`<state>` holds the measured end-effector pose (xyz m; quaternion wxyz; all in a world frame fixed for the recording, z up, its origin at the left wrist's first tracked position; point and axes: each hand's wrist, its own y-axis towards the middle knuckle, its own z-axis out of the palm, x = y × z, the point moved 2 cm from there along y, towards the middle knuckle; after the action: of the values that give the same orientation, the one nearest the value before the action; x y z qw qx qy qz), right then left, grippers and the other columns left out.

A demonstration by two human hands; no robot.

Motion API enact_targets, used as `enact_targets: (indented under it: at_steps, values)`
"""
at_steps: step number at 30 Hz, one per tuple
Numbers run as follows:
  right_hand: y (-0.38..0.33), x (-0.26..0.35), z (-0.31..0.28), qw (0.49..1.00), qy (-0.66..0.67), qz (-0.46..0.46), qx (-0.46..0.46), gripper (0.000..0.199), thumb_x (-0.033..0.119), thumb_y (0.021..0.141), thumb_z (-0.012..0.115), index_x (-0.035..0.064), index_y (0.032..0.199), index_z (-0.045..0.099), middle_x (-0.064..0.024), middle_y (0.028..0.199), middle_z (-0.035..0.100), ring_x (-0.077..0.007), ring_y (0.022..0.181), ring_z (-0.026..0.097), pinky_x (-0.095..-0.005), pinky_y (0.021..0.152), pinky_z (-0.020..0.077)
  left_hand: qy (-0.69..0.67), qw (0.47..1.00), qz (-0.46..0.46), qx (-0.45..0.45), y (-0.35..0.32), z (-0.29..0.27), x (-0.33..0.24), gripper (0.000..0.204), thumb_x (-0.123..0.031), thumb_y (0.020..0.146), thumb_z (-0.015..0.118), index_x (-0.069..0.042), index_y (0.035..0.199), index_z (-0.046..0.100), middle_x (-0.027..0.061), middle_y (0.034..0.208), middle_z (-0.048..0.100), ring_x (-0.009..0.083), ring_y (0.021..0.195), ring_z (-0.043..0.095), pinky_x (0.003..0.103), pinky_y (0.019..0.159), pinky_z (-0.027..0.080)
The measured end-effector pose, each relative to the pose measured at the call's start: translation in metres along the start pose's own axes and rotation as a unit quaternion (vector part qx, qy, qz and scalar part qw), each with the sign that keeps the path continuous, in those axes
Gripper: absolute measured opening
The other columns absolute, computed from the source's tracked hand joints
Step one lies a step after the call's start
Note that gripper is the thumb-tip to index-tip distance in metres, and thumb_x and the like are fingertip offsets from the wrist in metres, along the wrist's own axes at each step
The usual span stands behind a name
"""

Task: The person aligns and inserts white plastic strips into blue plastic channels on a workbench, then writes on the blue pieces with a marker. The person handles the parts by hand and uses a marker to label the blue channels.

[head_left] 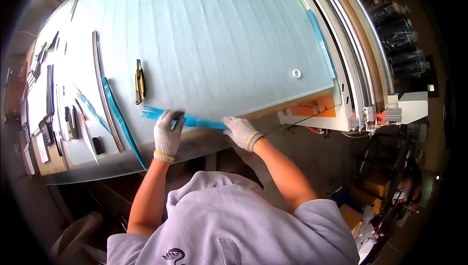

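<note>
both gloved hands, left hand (167,136) and right hand (240,131), pinch blue strips (197,121)

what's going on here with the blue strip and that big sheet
A person in white knit gloves works at the near edge of a large pale frosted sheet lying on a table. The left hand presses down on a thin blue strip at that edge, and the right hand grips the strip's other end. A yellow and black utility knife lies untouched on the sheet, and a small white ring sits further right.
</note>
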<state>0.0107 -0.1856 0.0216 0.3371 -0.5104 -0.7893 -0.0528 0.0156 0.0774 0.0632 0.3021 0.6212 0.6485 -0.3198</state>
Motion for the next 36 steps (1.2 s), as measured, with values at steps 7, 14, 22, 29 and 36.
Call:
enact_targets:
  at_steps: [7,14,22,29,36]
  values:
    - [-0.031,0.027,-0.004,0.863,0.46,0.107,0.177,0.025,0.011,0.093,0.062,0.0018,0.117,0.063,-0.004,0.087,0.06,-0.011,0.075,0.056,-0.028,0.07,0.048,-0.519,0.822,-0.2,0.125,-0.042,0.025,0.033,0.071,-0.035,0.094,0.074,0.0,0.148,0.043,0.0127,0.123,0.069,0.0099,0.074,0.056,0.025,0.068,0.048]
    - [-0.008,0.045,-0.004,0.924,0.376,-0.016,0.064,0.025,0.012,0.091,0.069,0.0018,0.112,0.062,-0.009,0.079,0.059,-0.0216,0.071,0.058,-0.0365,0.07,0.0494,-0.528,0.84,-0.065,0.104,0.014,-0.036,-0.047,0.04,-0.016,0.086,0.078,0.003,0.12,0.065,0.0118,0.102,0.073,0.008,0.071,0.054,0.021,0.059,0.042]
    - [0.025,0.039,-0.017,0.961,0.08,-0.151,-0.217,0.031,0.021,0.083,0.077,0.0072,0.105,0.062,-0.0154,0.098,0.065,-0.0391,0.091,0.063,-0.0473,0.082,0.0513,-0.301,0.941,-0.003,0.153,0.005,-0.047,-0.15,0.031,-0.002,0.085,0.075,0.002,0.115,0.07,0.0067,0.096,0.073,0.0107,0.087,0.065,0.026,0.074,0.053]
    - [0.027,0.024,-0.001,0.971,0.187,-0.072,-0.131,0.029,0.026,0.084,0.076,0.0086,0.101,0.062,-0.0157,0.095,0.065,-0.0379,0.092,0.065,-0.05,0.083,0.052,-0.23,0.96,-0.008,0.162,0.002,-0.039,-0.161,0.03,-0.005,0.086,0.078,0.001,0.114,0.07,0.0065,0.097,0.072,0.0102,0.085,0.063,0.025,0.074,0.051]
    - [0.031,0.01,0.019,0.963,0.254,-0.064,-0.067,0.037,0.03,0.085,0.078,0.0031,0.108,0.066,-0.0186,0.101,0.069,-0.0386,0.095,0.066,-0.0436,0.083,0.0525,-0.217,0.961,0.026,0.17,0.003,-0.027,-0.159,0.025,-0.008,0.086,0.078,0.0,0.108,0.07,0.0062,0.096,0.072,0.0086,0.082,0.062,0.025,0.07,0.051]
